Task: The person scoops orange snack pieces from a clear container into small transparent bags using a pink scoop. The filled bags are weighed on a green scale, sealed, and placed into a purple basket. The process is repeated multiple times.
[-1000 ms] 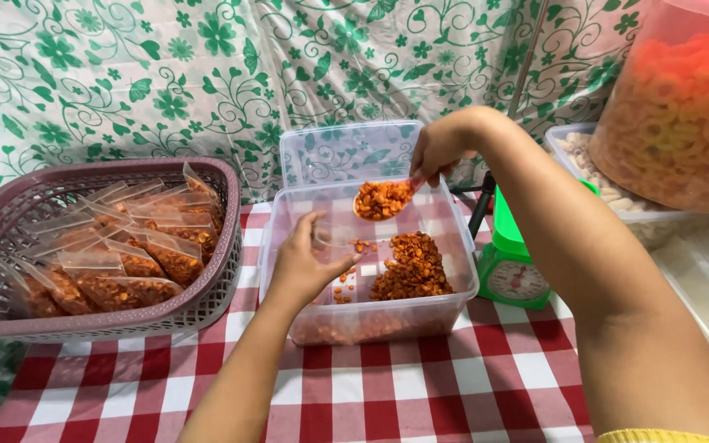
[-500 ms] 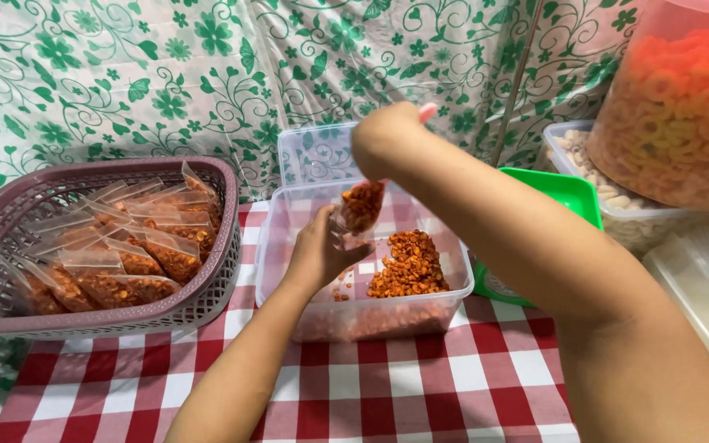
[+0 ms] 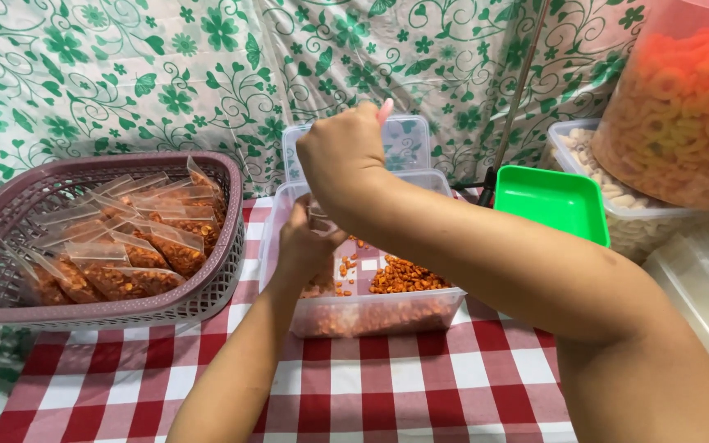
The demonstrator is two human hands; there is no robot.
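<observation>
Covering the tabletop (image 3: 420, 385) is a red-and-white checked cloth, backed by a green floral sheet (image 3: 125, 74). At far right a big clear tub (image 3: 683, 115) holds orange ring-shaped snacks, above a second tub (image 3: 617, 205) of pale pieces. On the left, a mauve plastic basket (image 3: 207, 279) carries a pile of small clear bags (image 3: 125, 246) already filled with orange-red crumbly snack. A green square tray (image 3: 551, 201) lies just right of centre. In the middle stands the clear rectangular container (image 3: 371, 316), its lid (image 3: 408, 143) propped upright behind it; a heap of orange-red snack bits (image 3: 404, 275) lies on its right side, with scattered crumbs to the left. Over this container the right hand (image 3: 342, 156) is raised, fingers clenched around a pink-tipped handle (image 3: 385, 109) that pokes above the knuckles; what is at its lower end is hidden. Just below, the left hand (image 3: 305, 242) is curled, fingers closed on a small clear bag (image 3: 319, 217) held over the container's left half, directly beneath the right hand.
</observation>
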